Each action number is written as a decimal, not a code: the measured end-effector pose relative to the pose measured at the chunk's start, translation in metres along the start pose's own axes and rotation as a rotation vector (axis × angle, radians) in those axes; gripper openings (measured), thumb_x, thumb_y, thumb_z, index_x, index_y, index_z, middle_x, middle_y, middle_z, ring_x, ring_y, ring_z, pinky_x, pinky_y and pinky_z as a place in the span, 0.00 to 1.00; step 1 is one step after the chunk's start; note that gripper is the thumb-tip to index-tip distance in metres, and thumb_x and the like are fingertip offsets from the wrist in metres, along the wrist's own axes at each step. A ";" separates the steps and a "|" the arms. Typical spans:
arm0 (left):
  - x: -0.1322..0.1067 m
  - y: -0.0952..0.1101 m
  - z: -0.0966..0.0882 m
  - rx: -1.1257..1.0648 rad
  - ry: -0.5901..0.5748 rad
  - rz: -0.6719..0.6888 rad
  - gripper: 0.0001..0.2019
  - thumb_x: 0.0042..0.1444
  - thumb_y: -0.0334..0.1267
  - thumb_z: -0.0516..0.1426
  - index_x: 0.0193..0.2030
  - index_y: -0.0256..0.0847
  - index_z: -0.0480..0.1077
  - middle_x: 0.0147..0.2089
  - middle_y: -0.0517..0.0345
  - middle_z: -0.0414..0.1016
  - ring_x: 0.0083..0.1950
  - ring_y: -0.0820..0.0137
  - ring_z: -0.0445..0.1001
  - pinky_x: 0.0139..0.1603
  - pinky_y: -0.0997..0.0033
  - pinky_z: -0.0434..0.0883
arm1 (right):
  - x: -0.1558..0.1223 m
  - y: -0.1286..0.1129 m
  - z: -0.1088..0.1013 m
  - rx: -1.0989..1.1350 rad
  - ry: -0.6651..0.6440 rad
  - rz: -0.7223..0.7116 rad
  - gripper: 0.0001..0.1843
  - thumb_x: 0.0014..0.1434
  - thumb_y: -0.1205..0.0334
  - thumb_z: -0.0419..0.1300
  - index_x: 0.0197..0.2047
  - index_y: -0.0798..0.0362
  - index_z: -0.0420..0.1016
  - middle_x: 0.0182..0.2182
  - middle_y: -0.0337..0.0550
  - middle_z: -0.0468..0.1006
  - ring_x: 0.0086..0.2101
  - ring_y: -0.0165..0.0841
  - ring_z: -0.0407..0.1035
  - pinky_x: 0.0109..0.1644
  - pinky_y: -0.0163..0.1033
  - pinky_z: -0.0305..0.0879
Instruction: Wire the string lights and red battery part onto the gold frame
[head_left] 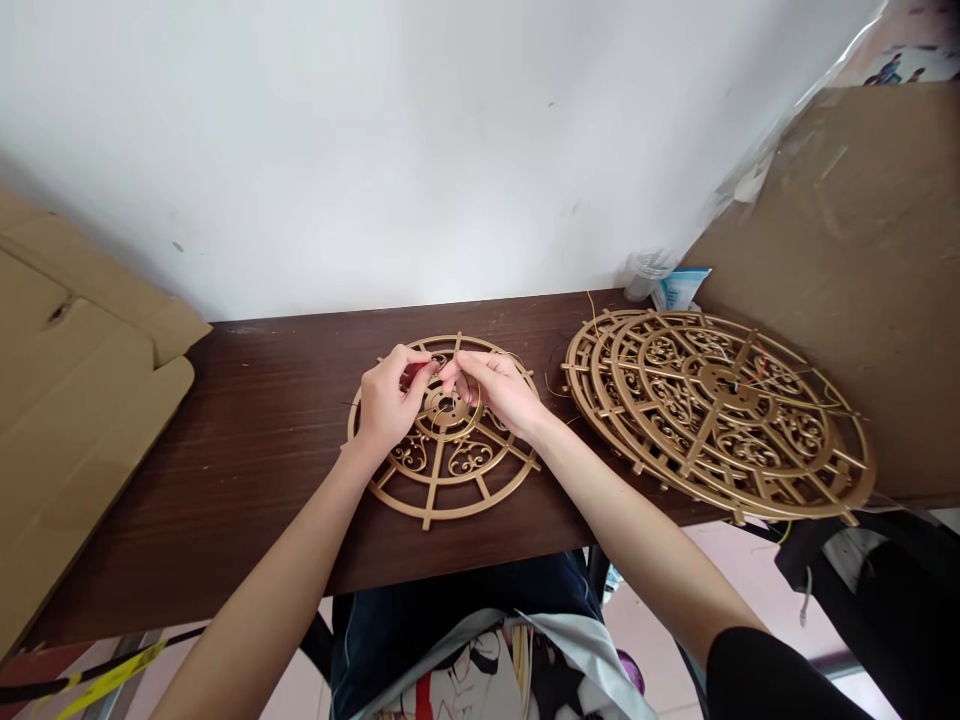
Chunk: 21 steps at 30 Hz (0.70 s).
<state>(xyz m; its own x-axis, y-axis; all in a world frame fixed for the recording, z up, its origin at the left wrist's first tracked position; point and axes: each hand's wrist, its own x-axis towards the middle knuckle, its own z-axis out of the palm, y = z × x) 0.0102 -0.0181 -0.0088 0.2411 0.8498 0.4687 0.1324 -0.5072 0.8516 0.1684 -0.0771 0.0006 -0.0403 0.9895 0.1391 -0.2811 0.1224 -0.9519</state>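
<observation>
A round gold openwork panel with spokes and scroll ornaments lies flat on the brown table, below both of my hands. My left hand is closed in a pinch over the panel's far left part, with a small dark-red thing showing between thumb and fingers; its kind is unclear. Just to the right, my right hand pinches a thin wire, its fingertips close to those of the left hand. A thin yellow wire loops below the right fingers, near the panel's hub.
Similar gold panels are stacked at the right, overhanging the table's front edge, with loose thin wires on them. Behind them stand a clear plastic cup and a blue-white packet. Cardboard leans at the left; a brown board stands right.
</observation>
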 end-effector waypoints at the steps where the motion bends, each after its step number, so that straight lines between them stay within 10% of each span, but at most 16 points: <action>1: 0.000 0.000 0.000 0.042 -0.011 0.031 0.06 0.51 0.34 0.64 0.36 0.40 0.74 0.34 0.57 0.79 0.33 0.72 0.76 0.37 0.76 0.69 | 0.000 0.000 0.000 -0.009 0.013 -0.002 0.20 0.60 0.47 0.59 0.30 0.56 0.78 0.24 0.40 0.75 0.21 0.23 0.57 0.22 0.30 0.52; 9: 0.001 0.006 -0.004 0.058 -0.214 0.140 0.20 0.61 0.40 0.56 0.58 0.38 0.62 0.37 0.54 0.80 0.28 0.74 0.73 0.30 0.75 0.66 | 0.001 -0.005 -0.010 0.227 0.029 0.019 0.15 0.58 0.51 0.64 0.37 0.55 0.80 0.24 0.35 0.71 0.16 0.18 0.47 0.17 0.30 0.42; 21: -0.002 0.023 -0.001 -0.024 -0.629 0.032 0.17 0.63 0.48 0.53 0.43 0.38 0.77 0.38 0.50 0.81 0.34 0.68 0.76 0.35 0.72 0.69 | 0.006 -0.015 -0.020 0.757 0.218 -0.017 0.07 0.65 0.61 0.57 0.36 0.48 0.75 0.31 0.33 0.78 0.29 0.23 0.71 0.34 0.27 0.73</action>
<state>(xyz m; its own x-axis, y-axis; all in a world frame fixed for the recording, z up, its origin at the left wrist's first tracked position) 0.0120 -0.0315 0.0099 0.7650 0.5835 0.2726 0.0959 -0.5217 0.8477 0.1914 -0.0715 0.0106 0.1366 0.9904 0.0208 -0.8599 0.1290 -0.4939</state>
